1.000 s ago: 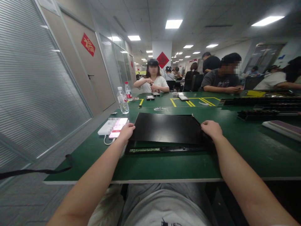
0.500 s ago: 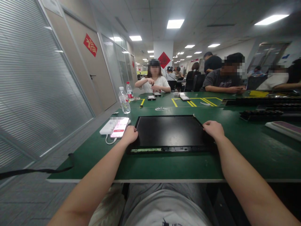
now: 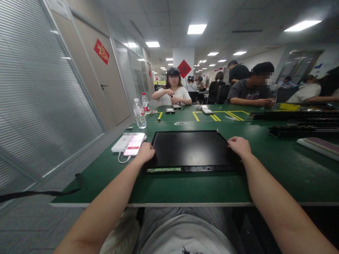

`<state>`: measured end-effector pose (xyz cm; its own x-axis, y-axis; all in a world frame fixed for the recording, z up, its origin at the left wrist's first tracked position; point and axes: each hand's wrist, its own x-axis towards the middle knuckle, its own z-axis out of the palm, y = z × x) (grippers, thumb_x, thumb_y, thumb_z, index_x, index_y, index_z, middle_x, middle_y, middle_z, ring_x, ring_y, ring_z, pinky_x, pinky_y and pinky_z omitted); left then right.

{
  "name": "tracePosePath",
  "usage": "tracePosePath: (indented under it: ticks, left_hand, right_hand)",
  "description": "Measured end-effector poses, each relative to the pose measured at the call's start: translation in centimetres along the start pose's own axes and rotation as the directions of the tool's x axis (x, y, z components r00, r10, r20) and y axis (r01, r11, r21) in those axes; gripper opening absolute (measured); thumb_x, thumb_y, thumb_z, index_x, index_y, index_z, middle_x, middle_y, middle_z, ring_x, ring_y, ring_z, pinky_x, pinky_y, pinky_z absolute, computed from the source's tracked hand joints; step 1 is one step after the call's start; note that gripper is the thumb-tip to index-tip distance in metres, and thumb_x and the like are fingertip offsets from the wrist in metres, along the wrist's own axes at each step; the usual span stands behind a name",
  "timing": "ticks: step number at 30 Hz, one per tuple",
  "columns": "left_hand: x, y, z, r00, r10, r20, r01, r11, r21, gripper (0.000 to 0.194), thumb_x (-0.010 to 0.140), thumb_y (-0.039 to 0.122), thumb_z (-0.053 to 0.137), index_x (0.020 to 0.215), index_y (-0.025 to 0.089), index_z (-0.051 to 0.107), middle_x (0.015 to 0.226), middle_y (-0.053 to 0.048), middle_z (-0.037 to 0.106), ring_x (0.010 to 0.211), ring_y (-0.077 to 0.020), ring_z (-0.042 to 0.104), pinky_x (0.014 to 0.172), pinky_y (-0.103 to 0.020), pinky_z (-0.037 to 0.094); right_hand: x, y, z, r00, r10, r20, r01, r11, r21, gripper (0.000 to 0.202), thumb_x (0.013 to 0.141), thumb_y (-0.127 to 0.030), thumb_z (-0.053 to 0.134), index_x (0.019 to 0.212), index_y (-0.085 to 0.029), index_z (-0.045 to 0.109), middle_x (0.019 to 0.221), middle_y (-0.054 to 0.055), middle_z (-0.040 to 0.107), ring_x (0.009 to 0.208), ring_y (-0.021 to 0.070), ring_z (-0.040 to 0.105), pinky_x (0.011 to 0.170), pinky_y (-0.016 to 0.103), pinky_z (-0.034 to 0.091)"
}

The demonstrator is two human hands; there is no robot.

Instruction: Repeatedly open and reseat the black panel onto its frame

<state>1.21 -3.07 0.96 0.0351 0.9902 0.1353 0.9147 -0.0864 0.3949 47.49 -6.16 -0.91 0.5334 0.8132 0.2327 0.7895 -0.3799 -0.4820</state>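
A black display panel [image 3: 189, 148] lies screen up on the green table [image 3: 190, 188] in front of me. Along its near edge runs a strip of green circuit board [image 3: 164, 170]. My left hand [image 3: 146, 152] is closed on the panel's left edge, fingers curled around the side. At the right edge, toward the far corner, my right hand [image 3: 240, 145] pinches the frame between thumb and fingers. The fingertips under the panel are partly hidden.
Left of the panel lie a phone [image 3: 134, 143] with a cable and a white power bank [image 3: 119, 144]. Two water bottles [image 3: 139, 114] stand behind. Long black parts [image 3: 299, 128] and a white-edged slab [image 3: 320, 146] lie at right. Co-workers sit across the table.
Both hands keep their grip at the panel's sides. The whole view has shifted very slightly; the panel and hands show no clear movement.
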Motion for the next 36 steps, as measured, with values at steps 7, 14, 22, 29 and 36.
tracePosePath:
  ticks: [7, 14, 22, 29, 36]
  left_hand:
    - [-1.0, 0.3, -0.8, 0.995, 0.103, -0.01, -0.101, 0.99, 0.099, 0.018, 0.085, 0.013, 0.06, 0.092, 0.013, 0.077, 0.105, -0.017, 0.075, 0.104, -0.029, 0.071, 0.091, -0.034, 0.054]
    - [-1.8, -0.1, -2.4, 0.942, 0.334, 0.038, -0.336, 0.94, 0.063, 0.04, 0.08, 0.036, 0.076, 0.115, 0.018, 0.073, 0.131, -0.015, 0.068, 0.123, -0.0333, 0.063, 0.108, -0.043, 0.049]
    - [-2.1, -0.7, -3.6, 0.804, 0.512, 0.303, -0.483, 0.859, -0.169, 0.053, 0.067, 0.042, 0.089, 0.117, 0.025, 0.078, 0.15, -0.012, 0.061, 0.138, -0.0321, 0.058, 0.116, -0.04, 0.043]
    - [-2.1, -0.6, -3.3, 0.763, 0.56, 0.322, -0.519, 0.828, -0.212, 0.052, 0.068, 0.035, 0.089, 0.118, 0.026, 0.079, 0.153, -0.012, 0.058, 0.14, -0.0319, 0.056, 0.118, -0.04, 0.041]
    - [-1.9, -0.7, -3.1, 0.745, 0.596, 0.298, -0.54, 0.802, -0.255, 0.052, 0.069, 0.034, 0.088, 0.119, 0.026, 0.078, 0.155, -0.011, 0.056, 0.14, -0.0331, 0.055, 0.119, -0.043, 0.039]
  right_hand:
    - [-1.3, -1.7, -1.1, 0.999, -0.006, 0.043, 0.013, 0.989, -0.15, 0.034, 0.084, -0.03, 0.057, 0.106, -0.023, 0.082, 0.106, 0.013, 0.078, 0.099, 0.03, 0.072, 0.083, 0.037, 0.055]
    - [-1.7, -2.1, -1.3, 0.999, 0.026, 0.034, -0.02, 0.987, -0.158, 0.033, 0.085, -0.03, 0.059, 0.106, -0.024, 0.083, 0.106, 0.013, 0.078, 0.098, 0.029, 0.073, 0.084, 0.036, 0.055]
    - [-1.2, -1.4, -1.2, 0.999, 0.038, 0.034, -0.034, 0.994, -0.102, 0.032, 0.084, -0.03, 0.06, 0.105, -0.024, 0.083, 0.104, 0.012, 0.078, 0.098, 0.0292, 0.072, 0.083, 0.036, 0.055]
    - [-0.9, -1.0, -1.0, 0.998, 0.042, 0.036, -0.04, 0.998, -0.045, 0.032, 0.083, -0.029, 0.059, 0.104, -0.023, 0.083, 0.1, 0.011, 0.079, 0.098, 0.0284, 0.072, 0.083, 0.035, 0.054]
    - [-1.1, -1.1, -1.0, 0.999, 0.051, 0.013, -0.05, 0.998, -0.047, 0.03, 0.081, -0.028, 0.062, 0.101, -0.022, 0.083, 0.1, 0.012, 0.079, 0.092, 0.0289, 0.072, 0.08, 0.036, 0.054]
